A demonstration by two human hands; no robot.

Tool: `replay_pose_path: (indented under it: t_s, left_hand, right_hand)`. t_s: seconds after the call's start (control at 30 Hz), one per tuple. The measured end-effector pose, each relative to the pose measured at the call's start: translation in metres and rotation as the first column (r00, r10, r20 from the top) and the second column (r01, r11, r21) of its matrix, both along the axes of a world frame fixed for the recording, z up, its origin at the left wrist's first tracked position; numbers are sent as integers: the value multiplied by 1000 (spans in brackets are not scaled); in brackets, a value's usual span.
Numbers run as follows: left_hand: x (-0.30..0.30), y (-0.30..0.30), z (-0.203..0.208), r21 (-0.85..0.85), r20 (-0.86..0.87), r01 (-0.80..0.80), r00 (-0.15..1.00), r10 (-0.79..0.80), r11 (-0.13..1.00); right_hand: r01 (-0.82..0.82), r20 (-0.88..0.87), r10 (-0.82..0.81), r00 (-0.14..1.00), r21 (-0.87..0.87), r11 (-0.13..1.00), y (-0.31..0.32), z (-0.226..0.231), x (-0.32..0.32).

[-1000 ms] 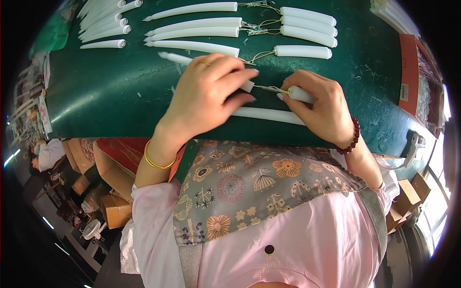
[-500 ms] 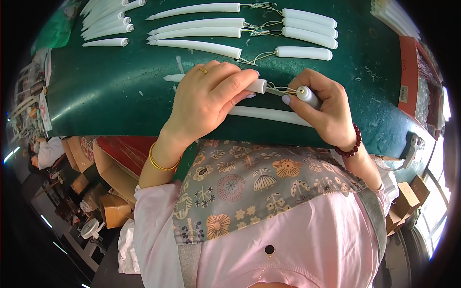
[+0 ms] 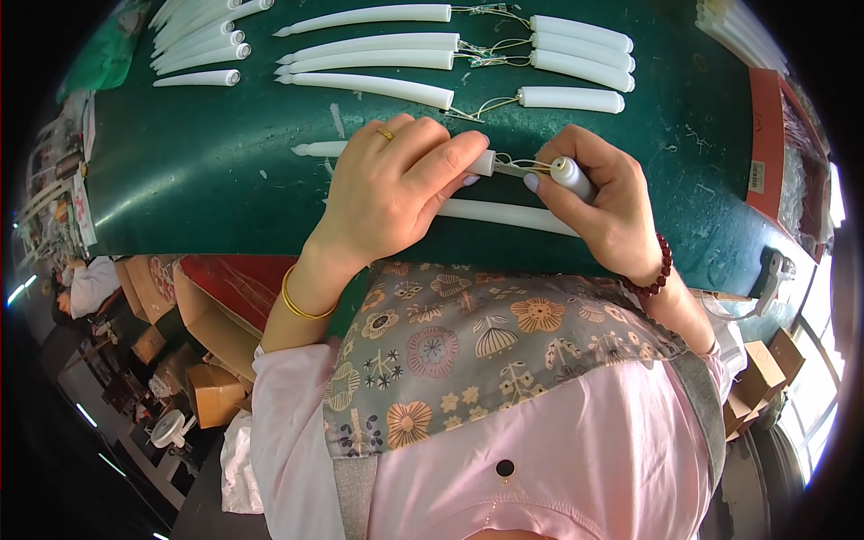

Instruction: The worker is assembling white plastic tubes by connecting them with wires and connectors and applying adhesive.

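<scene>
My left hand (image 3: pixel 382 189) is closed around a white electric taper candle (image 3: pixel 319 148), whose tip shows beyond the knuckles. The candle's open end points right, between thumb and fingers. My right hand (image 3: pixel 607 193) grips a short white battery tube (image 3: pixel 572 178), tilted with its end toward the candle. Thin pale wires (image 3: pixel 535 165) link the two parts. A slim grey metal piece (image 3: pixel 513 169) runs from the right fingertips to the candle's open end; its kind cannot be told. Below both hands lies another long white tube (image 3: pixel 508 214), partly covered by them.
Several wired candles (image 3: pixel 369 43) with battery tubes (image 3: pixel 583 63) lie in rows at the far side of the green table (image 3: pixel 207 171). More white candles (image 3: pixel 198 45) are piled at far left. A red-edged box (image 3: pixel 765 135) and a metal clamp (image 3: pixel 774 281) are on the right.
The held candle has slid slightly left, so more of its tip shows. The battery tube and right hand have also shifted a little left. Both hands keep their hold.
</scene>
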State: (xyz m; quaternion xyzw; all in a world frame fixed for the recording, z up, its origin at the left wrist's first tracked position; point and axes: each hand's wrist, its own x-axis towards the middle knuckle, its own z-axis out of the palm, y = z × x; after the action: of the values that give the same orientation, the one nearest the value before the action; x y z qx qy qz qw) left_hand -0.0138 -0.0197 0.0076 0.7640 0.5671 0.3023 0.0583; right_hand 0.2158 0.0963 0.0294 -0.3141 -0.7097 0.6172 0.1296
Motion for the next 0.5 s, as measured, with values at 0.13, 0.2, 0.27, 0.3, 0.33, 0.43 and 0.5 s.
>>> replay_pose_path:
  t_s: [0.13, 0.2, 0.27, 0.3, 0.33, 0.43, 0.5]
  left_hand:
    - [0, 1, -2, 40, -59, 25, 998, -23, 999]
    - [3, 3, -4, 43, -34, 44, 999, -43, 998]
    - [8, 5, -5, 59, 14, 25, 1000, -26, 998]
    - [8, 5, -3, 59, 15, 24, 1000, -25, 998]
    - [7, 4, 2, 29, 113, -13, 993, 9, 1000]
    - [7, 4, 3, 27, 156, -124, 981, 118, 992]
    - [8, 2, 6, 1, 87, -200, 976, 199, 980]
  right_hand:
    - [-30, -4, 30, 1000, 46, 998, -2, 1, -2]
    - [-43, 5, 43, 999, 79, 996, -4, 1, -5]
    - [-158, 1, 159, 987, 38, 987, -2, 0, -10]
    - [-159, 2, 159, 987, 37, 987, -1, 3, -9]
    - [-239, -34, 238, 971, -29, 971, -1, 9, -9]
    - [-394, -44, 392, 919, -84, 915, 2, 10, -9]
    - [-349, 8, 352, 936, -115, 930, 2, 12, -12]
